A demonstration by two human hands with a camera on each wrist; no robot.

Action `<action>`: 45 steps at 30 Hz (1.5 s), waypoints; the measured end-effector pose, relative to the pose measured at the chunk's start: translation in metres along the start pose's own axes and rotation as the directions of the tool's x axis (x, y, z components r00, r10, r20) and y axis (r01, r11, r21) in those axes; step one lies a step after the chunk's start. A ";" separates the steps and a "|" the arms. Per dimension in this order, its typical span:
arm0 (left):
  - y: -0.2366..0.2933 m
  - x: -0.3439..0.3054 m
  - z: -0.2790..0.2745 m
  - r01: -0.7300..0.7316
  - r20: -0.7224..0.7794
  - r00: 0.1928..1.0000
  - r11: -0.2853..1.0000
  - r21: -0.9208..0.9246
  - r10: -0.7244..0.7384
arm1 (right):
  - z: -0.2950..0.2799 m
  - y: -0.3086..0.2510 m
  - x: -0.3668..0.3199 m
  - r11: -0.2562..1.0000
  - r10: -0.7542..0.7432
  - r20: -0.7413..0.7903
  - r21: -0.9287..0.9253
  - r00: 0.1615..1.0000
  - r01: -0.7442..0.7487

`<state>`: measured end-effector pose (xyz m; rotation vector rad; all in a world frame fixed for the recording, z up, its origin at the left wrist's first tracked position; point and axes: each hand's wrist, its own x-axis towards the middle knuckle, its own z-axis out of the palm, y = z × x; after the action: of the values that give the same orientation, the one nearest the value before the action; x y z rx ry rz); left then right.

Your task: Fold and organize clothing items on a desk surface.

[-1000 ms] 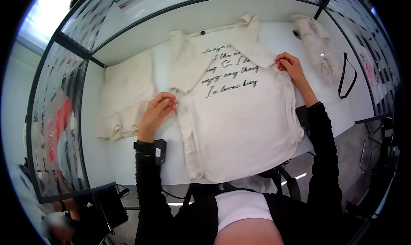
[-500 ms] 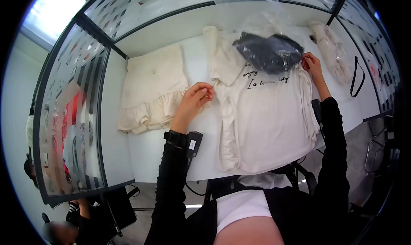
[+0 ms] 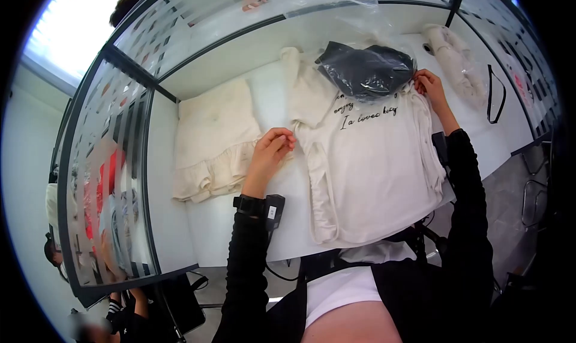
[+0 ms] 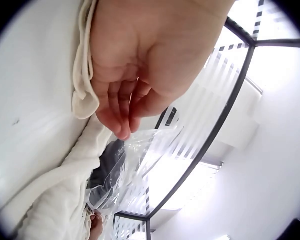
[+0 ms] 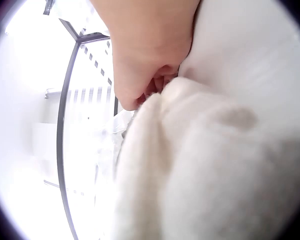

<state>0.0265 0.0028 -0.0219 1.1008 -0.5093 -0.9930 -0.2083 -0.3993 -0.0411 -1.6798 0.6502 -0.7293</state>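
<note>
A cream shirt (image 3: 384, 175) with black script lettering lies folded in on the table, its sides turned inward. Over its upper part is a clear plastic bag with a dark folded item (image 3: 369, 72) inside, covering some of the lettering. My left hand (image 3: 271, 156) hovers beside the shirt's left edge, by the sleeve. In the left wrist view its fingers (image 4: 121, 112) are loosely bent toward the thumb, with nothing between them. At the upper right edge of the shirt, my right hand (image 3: 433, 91) pinches the cloth; its fingertips are partly hidden by fabric in the right wrist view.
A folded cream garment with a ruffled hem (image 3: 216, 142) lies at the left. At the back right is a bagged cream bundle (image 3: 457, 64), with a black strap loop (image 3: 495, 97) near it. A small black box (image 3: 273, 211) sits by my left wrist. Framed panels (image 3: 150, 181) enclose the table.
The bagged dark item has come down onto the shirt's upper part and lies over the lettering. The head view has shifted; both hands stay at the shirt's sides.
</note>
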 end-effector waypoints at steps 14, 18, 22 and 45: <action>0.001 -0.007 0.008 -0.015 -0.086 0.996 0.983 0.183 0.031 | 0.000 0.003 -0.002 0.956 -0.030 -0.084 0.287 0.996 0.053; 0.014 -0.001 0.027 0.081 -0.025 0.997 0.950 0.302 -0.078 | -0.001 0.009 0.006 0.978 -0.031 -0.012 0.205 0.999 0.033; 0.033 0.015 0.057 0.056 0.072 0.991 0.834 0.549 -0.114 | 0.001 0.013 0.007 0.984 -0.044 0.023 0.174 0.999 0.040; 0.003 0.157 0.134 0.277 -0.048 0.959 0.959 -0.058 -0.280 | -0.002 0.008 0.006 0.995 -0.040 0.122 0.100 0.992 0.028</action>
<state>0.0024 -0.1987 0.0158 1.1722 -0.2858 -1.2103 -0.2060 -0.4067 -0.0476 -1.6351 0.4916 -0.6645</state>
